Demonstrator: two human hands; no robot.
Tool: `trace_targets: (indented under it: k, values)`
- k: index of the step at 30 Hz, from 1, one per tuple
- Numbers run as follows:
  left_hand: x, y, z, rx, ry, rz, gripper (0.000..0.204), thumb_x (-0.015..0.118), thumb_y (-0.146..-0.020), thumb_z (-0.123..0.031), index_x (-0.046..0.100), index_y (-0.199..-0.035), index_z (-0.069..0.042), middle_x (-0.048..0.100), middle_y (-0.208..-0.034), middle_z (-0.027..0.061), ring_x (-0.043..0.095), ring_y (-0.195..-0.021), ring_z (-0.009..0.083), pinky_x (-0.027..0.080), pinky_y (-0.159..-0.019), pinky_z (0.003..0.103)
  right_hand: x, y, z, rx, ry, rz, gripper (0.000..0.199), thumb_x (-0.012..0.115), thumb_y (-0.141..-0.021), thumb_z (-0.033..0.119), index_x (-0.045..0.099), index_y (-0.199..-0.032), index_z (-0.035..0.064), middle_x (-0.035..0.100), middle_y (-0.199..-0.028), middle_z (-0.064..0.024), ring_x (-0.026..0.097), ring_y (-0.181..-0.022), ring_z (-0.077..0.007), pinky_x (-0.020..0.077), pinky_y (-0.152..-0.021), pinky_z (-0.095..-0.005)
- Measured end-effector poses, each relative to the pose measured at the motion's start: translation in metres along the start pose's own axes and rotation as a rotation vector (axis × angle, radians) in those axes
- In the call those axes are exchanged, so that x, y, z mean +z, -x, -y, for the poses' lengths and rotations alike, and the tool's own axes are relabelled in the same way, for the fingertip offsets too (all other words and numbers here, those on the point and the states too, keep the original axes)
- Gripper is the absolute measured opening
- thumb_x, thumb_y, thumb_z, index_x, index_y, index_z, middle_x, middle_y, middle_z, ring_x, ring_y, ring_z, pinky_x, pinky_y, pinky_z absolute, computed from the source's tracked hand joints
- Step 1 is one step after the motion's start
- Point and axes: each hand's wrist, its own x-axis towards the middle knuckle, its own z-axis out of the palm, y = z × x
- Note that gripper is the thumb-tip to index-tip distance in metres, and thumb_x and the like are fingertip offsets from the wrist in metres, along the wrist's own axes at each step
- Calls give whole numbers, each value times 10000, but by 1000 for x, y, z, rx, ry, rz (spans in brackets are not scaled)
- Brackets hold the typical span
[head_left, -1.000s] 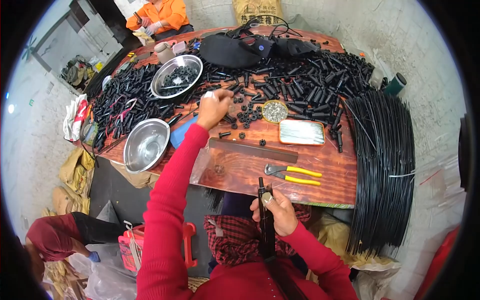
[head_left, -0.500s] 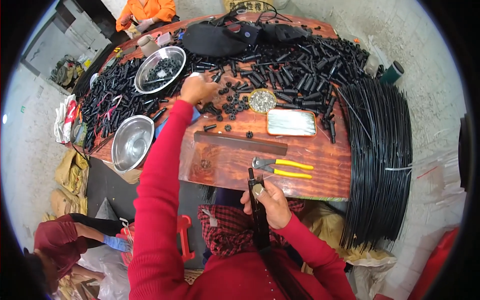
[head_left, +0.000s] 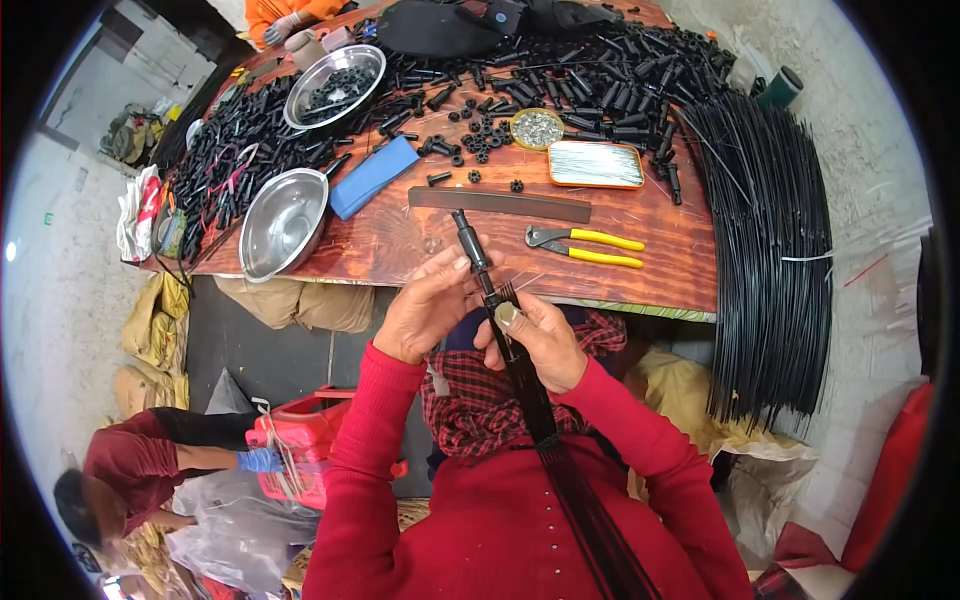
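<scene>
Head view showed us the black tube (head_left: 470, 243) tilted near the front edge of the desk (head_left: 680, 262), its lower part pinched in our left grip (head_left: 440, 300). Our right grip (head_left: 538, 340) clasped a bundle of thin black rods (head_left: 529, 393) that ran down over our red sweater (head_left: 480, 520). Beyond, on the desk, we saw a dark bar (head_left: 500, 204), yellow-handled pliers (head_left: 600, 246), a blue block (head_left: 375, 177) and, just beside it, a steel bowl (head_left: 285, 225).

Via cam I'm viewing L hand (head_left: 430, 308) angling twd 1 o'clock, pinching; R hand (head_left: 548, 345) is pointing to 10, gripping; L forearm (head_left: 365, 440) is slanting up from 7, R forearm (head_left: 640, 430) from 5.
</scene>
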Motion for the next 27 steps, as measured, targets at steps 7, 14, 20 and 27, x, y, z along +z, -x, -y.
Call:
trace_targets:
  k: [7,14,20,27]
  values:
    - [1,16,1,24,-148,34,365,595,-946,-171,535,-1283,-42,626,-1216,120,590,-1103,201,445,-956,362,7,9,-4,-12,15,-10,346,531,-999,288,491,-1200,9,657,-902,-108,648,-702,-134,544,-629,-253]
    - [9,14,1,41,-254,-24,348,600,-956,-218,568,-1243,-23,646,-1183,135,601,-1108,193,464,-942,360,5,8,-2,-6,44,-24,367,534,-998,292,501,-1233,13,656,-901,-102,645,-700,-130,540,-632,-247]
    - [8,8,0,46,-408,-20,366,616,-950,-252,585,-1225,-13,650,-1185,125,616,-1077,187,476,-924,348,1,7,-2,8,30,-30,394,532,-998,303,502,-1265,15,653,-898,-90,641,-698,-125,537,-634,-245]
    - [11,5,10,105,-444,-99,392,637,-938,-236,590,-1242,7,666,-1133,94,617,-947,133,483,-855,298,-1,4,-3,-8,41,-51,418,536,-996,328,502,-1271,15,651,-902,-87,638,-708,-123,527,-632,-244]
